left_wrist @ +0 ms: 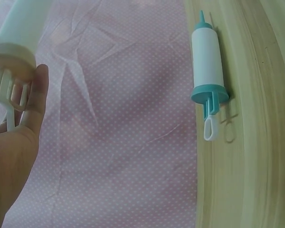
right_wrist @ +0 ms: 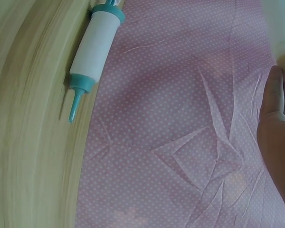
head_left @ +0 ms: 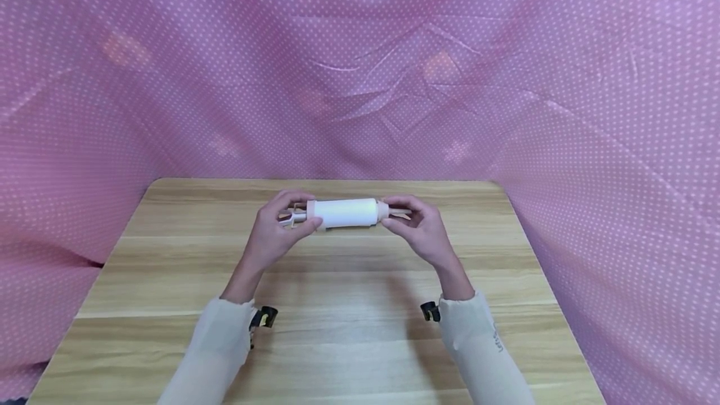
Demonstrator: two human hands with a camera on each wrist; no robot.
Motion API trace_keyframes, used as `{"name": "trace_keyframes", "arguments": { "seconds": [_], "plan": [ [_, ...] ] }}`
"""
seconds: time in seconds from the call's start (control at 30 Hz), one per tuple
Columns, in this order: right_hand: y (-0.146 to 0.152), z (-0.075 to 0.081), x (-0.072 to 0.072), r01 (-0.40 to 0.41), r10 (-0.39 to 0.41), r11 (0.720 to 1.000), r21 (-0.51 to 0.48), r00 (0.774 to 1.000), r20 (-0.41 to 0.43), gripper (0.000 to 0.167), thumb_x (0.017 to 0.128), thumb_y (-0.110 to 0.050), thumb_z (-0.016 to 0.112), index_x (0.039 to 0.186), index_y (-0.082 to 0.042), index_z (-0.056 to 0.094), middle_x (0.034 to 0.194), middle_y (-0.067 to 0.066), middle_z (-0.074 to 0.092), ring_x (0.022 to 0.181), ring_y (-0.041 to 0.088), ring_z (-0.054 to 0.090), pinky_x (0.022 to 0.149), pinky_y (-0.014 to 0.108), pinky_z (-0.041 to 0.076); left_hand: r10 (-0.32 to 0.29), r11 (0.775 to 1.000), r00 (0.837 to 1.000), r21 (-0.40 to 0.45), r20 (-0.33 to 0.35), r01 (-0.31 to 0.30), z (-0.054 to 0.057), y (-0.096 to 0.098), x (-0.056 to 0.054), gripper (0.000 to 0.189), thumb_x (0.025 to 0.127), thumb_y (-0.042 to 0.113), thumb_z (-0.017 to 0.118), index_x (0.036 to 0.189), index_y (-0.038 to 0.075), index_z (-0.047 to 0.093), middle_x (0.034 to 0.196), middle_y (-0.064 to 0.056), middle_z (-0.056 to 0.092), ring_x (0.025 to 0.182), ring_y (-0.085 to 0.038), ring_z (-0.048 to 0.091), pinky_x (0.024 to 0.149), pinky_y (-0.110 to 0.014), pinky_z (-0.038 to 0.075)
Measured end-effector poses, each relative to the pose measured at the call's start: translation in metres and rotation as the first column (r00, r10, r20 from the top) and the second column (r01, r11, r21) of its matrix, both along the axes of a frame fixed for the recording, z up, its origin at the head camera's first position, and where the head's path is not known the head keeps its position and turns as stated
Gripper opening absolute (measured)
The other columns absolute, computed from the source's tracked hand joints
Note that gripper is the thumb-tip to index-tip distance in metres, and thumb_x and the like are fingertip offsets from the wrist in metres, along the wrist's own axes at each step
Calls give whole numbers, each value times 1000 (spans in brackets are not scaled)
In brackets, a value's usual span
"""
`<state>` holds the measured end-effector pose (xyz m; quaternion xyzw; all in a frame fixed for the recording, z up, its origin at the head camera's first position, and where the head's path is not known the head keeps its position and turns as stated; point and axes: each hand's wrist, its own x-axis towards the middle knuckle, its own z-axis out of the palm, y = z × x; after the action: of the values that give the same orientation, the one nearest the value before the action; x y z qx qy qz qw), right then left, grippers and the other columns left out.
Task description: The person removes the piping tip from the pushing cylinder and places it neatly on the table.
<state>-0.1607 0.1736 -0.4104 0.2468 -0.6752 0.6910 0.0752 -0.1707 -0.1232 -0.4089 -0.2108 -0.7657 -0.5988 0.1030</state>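
Both hands hold a large plunger syringe [head_left: 345, 212] level above the table, its barrel white and its end caps pale pink. My left hand [head_left: 272, 227] grips the plunger end, thumb and fingers on opposite sides of the wide collar, with the plunger handle [left_wrist: 8, 97] inside the palm. At the nozzle end, my right hand [head_left: 424, 227] pinches the cap between thumb and fingers; the thin nozzle points into the palm. A second syringe [left_wrist: 208, 57] with teal caps and a white pull loop lies on the table; the held one mostly hides it in the head view.
A wood-grain table [head_left: 349, 330] spreads beneath the hands. Pink dotted cloth [head_left: 360, 80] hangs behind and on both sides. The teal-capped syringe lies near the table's far edge.
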Motion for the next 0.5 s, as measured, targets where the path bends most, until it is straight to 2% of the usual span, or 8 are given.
{"name": "trace_keyframes", "arguments": {
  "seconds": [0.2,0.5],
  "plan": [
    [2,-1,1,-17,17,1000,-21,1000,16,34,84,21,68,117,18,59,119,15,67,109,23,65,93,36,57,-1,1000,1000,-16,5,1,3,-1,1,38,84,12,84,119,8,70,113,-6,65,100,-23,63,78,-29,60],
    [6,-2,1,4,-3,1000,-24,999,34,35,87,17,68,121,15,59,122,16,66,109,23,64,92,35,57,23,999,1000,24,19,-23,0,-7,2,41,85,9,83,122,4,68,116,-8,64,98,-26,63,72,-30,62]
  ]
}}
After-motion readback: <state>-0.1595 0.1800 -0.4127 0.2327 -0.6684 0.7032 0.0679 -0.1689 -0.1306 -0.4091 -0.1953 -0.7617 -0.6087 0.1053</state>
